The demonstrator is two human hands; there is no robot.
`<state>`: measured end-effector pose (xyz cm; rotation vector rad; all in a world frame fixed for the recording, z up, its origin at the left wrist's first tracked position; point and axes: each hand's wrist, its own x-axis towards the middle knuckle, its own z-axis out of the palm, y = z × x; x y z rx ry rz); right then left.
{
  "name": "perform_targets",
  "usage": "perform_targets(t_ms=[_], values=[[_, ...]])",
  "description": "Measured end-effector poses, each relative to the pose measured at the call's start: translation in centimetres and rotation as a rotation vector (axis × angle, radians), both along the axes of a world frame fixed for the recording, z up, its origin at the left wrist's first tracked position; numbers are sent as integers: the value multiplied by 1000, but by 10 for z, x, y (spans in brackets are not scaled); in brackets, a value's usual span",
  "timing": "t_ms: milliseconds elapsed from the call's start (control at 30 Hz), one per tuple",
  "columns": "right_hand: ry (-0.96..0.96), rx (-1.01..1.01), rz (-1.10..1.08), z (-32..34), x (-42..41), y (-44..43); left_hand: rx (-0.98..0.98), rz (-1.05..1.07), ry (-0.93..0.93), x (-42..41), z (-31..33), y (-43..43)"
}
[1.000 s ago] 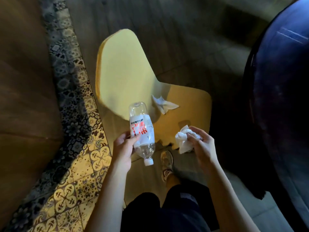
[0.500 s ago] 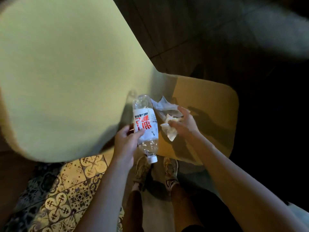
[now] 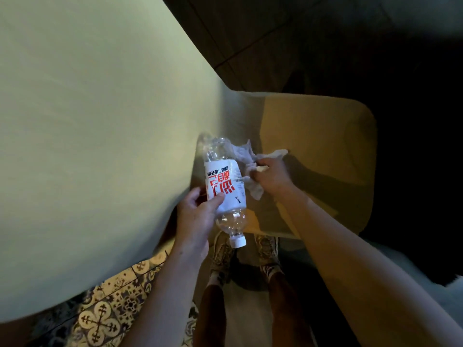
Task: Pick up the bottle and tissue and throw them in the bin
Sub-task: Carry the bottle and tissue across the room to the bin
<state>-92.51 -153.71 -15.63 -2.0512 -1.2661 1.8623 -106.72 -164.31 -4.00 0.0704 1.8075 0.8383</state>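
Observation:
A clear plastic bottle [image 3: 224, 186] with a white and red label and a white cap is in my left hand [image 3: 198, 216], cap end pointing down toward me. My right hand [image 3: 271, 175] is closed on crumpled white tissue [image 3: 250, 162]. One piece hangs below the fist, and another spreads out on the yellow chair seat [image 3: 318, 136] behind the bottle. Both hands hover over the seat's near left corner. No bin is in view.
The chair's pale backrest [image 3: 100, 136] fills the left half of the view, very close. Patterned floor tiles [image 3: 105, 314] lie at the lower left. My two shoes [image 3: 223, 254] stand just before the seat's front edge. Dark floor surrounds the chair on the right.
I have leaned in much closer to the chair. My right hand, holding one tissue, has reached forward onto the second tissue on the seat and closed on it. The bottle stays in my left hand.

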Motion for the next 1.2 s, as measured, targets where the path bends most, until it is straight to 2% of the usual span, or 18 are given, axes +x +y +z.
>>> perform_targets(t_ms=[167, 467, 733, 833, 900, 1200], values=[[-44, 66, 7, 43, 15, -9, 26, -33, -10, -3, 12, -1], [-139, 151, -288, 147, 65, -65, 115, -181, -59, 2, 69, -4], [-5, 334, -712, 290, 112, -176, 199, -428, -165, 38, 164, -35], [112, 396, -851, 330, 129, -221, 210, -554, -219, 60, 193, -57], [171, 464, -926, 347, 141, -249, 233, -634, -258, 76, 210, -70], [97, 483, -1213, 393, 191, -357, 259, -883, -340, 153, 253, -131]])
